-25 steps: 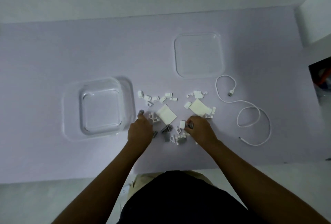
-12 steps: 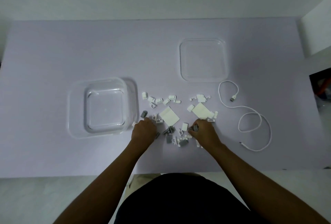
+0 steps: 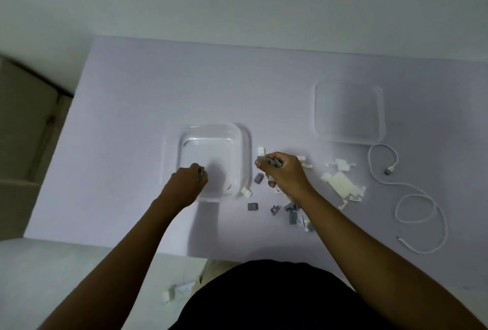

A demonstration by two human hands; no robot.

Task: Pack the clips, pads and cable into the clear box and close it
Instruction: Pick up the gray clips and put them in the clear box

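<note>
The clear box [image 3: 239, 142] stands open on the lilac table, nothing visible inside it. My left hand [image 3: 188, 183] hovers over its near left part, closed on a small grey clip. My right hand [image 3: 284, 173] is just right of the box, closed on grey clips [image 3: 273, 162]. More grey and white clips [image 3: 293, 213] lie scattered under and around my right forearm. White pads [image 3: 342, 183] lie further right. The white cable [image 3: 420, 208] is looped at the right. The clear lid [image 3: 348, 114] lies flat at the back right.
The table's front edge [image 3: 132, 246] runs close to my body. Small white parts [image 3: 179, 290] lie on the floor below it. A beige piece of furniture [image 3: 23, 129] stands left of the table.
Both hands left the clip pile with clips in them. My left hand moved over the box and my right hand moved up beside it. The camera turned left.
</note>
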